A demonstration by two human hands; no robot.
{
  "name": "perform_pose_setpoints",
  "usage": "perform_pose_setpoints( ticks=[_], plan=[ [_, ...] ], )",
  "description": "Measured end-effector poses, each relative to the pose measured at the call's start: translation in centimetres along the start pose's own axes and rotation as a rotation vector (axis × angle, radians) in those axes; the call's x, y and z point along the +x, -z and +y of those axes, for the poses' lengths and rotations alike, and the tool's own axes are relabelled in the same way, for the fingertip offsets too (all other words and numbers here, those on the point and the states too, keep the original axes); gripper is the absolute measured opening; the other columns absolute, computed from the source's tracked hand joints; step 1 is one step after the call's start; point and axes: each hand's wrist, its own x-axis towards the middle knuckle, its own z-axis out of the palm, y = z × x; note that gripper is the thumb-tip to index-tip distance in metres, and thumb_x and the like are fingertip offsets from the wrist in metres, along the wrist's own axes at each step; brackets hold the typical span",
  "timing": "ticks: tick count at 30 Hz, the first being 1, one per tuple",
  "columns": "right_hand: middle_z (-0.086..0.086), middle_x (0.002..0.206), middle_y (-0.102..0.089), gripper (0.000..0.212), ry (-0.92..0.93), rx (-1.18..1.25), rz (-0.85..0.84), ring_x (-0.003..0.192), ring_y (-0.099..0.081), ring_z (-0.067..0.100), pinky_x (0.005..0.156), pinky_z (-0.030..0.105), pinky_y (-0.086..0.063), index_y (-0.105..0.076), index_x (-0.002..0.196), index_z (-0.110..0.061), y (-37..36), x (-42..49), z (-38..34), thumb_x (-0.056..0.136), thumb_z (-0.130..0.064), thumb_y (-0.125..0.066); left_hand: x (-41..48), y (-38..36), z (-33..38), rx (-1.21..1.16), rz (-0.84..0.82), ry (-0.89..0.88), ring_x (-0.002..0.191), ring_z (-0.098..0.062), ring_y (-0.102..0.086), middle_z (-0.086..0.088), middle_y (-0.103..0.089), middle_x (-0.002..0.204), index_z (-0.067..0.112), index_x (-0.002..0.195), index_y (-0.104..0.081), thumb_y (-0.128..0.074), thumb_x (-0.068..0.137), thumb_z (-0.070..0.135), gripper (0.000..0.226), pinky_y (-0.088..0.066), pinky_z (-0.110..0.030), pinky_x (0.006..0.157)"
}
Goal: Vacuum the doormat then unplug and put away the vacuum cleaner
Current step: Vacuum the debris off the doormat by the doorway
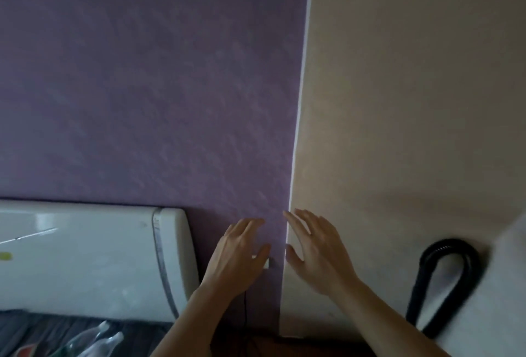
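Vacuum cleaner: only its black ribbed hose (pixel 444 285) shows, looped against the beige wall (pixel 412 100) at right, well apart from my hands. Head view: my left hand (pixel 236 254) is loose-fingered and gripping nothing, half covering a small white socket or plug (pixel 266 263) on the purple wall (pixel 142 86). A thin black cord (pixel 245 308) drops below it. Right hand (pixel 316 251) spread, empty, just beside. Looks like the unplug step; can't tell if the plug's out. Doormat not in view. Stowing not yet done.
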Motion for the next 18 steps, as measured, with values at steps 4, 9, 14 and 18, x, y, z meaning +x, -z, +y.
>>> perform_pose_setpoints(
  ticks=[4,9,14,18],
  plan=[
    [0.010,0.140,-0.059,0.065,-0.102,-0.031,0.005,0.129,-0.056,0.027,0.109,0.045,-0.046,-0.050,0.148,-0.017,4.2,-2.6,-0.3,0.087,-0.041,-0.050,-1.5,1.2,2.8,-0.015,-0.023,-0.068,0.110,-0.028,-0.060,-0.003,-0.063,0.128,0.018,0.135,-0.055,-0.058,0.086,0.042,0.055,-0.053,-0.041,0.087],
    [0.008,0.146,-0.055,0.066,-0.260,-0.082,-0.043,0.135,-0.051,0.026,0.113,0.047,-0.042,-0.046,0.151,-0.019,6.8,-8.9,0.7,0.091,-0.045,-0.045,-3.0,-1.5,5.6,-0.064,-0.030,-0.216,0.110,-0.031,-0.063,-0.009,-0.065,0.127,0.012,0.133,-0.057,-0.073,0.087,0.032,0.053,-0.053,-0.044,0.091],
    [0.008,0.144,-0.057,0.060,-0.367,-0.165,-0.070,0.131,-0.054,0.027,0.109,0.049,-0.046,-0.049,0.148,-0.017,10.0,-15.1,2.9,0.092,-0.039,-0.050,-2.9,-4.4,9.1,-0.121,-0.088,-0.313,0.119,-0.027,-0.058,-0.006,-0.060,0.135,0.016,0.140,-0.050,-0.067,0.091,0.037,0.057,-0.051,-0.042,0.095],
    [0.006,0.142,-0.059,0.060,-0.447,-0.257,-0.070,0.129,-0.057,0.026,0.107,0.045,-0.048,-0.051,0.146,-0.018,12.3,-19.1,5.7,0.090,-0.036,-0.064,-2.4,-7.2,12.0,-0.153,-0.135,-0.370,0.116,-0.026,-0.059,-0.004,-0.061,0.132,0.017,0.140,-0.049,-0.067,0.090,0.038,0.057,-0.054,-0.041,0.091]
  ],
)
